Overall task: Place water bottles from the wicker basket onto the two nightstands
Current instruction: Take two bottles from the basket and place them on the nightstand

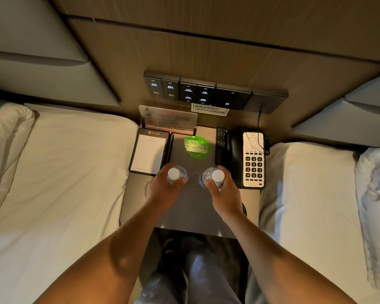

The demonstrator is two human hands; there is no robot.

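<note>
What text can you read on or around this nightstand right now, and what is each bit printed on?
"18275028408": white sticker under the switch panel; Chinese line above it blurred.
Digits "1" to "9", "0": phone keypad.
Switch labels, standing card, notepad holder logo: too small to read.
Bottle caps: blank.
</note>
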